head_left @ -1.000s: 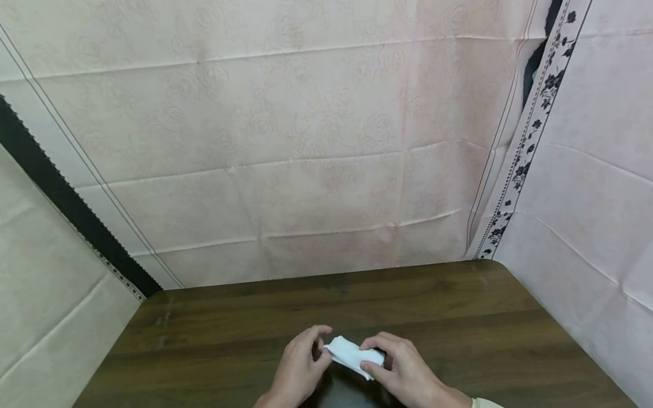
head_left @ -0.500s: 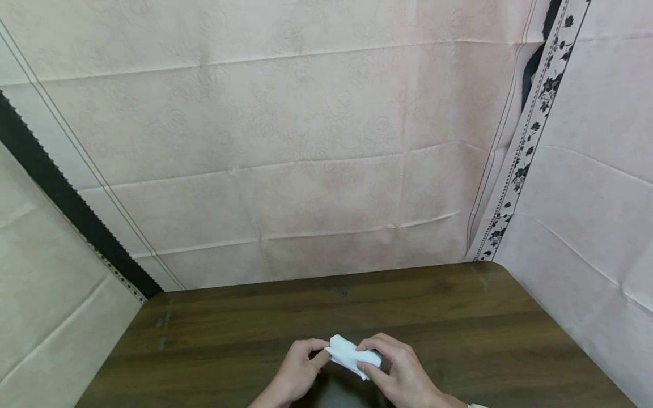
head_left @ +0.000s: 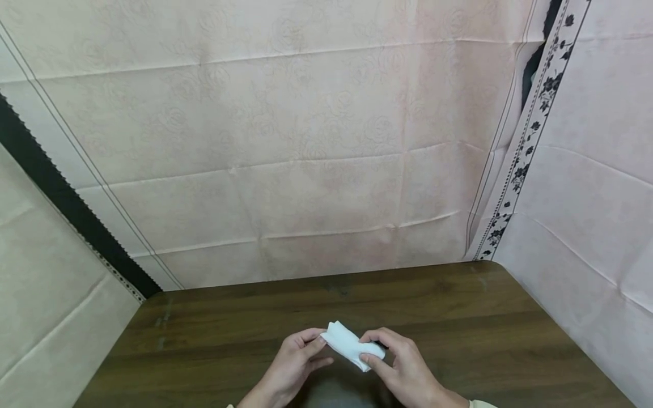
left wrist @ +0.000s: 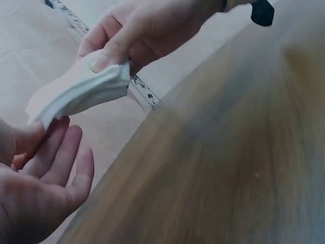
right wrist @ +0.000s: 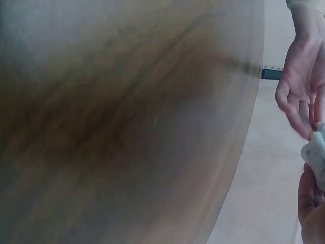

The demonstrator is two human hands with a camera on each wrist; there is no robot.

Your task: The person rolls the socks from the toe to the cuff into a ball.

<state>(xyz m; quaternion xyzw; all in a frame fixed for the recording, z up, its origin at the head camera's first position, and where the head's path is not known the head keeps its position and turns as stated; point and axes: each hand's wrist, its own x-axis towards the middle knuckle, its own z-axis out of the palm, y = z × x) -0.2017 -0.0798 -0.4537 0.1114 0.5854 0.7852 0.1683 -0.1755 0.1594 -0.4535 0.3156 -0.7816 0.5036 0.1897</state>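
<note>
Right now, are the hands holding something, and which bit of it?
Yes, a folded white cloth: the left hand pinches one end, and the right hand grips the other end.

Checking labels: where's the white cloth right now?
In the head view, the white cloth is near the bottom, just right of centre, held between the left hand and the right hand, with the brown table behind it.
</note>
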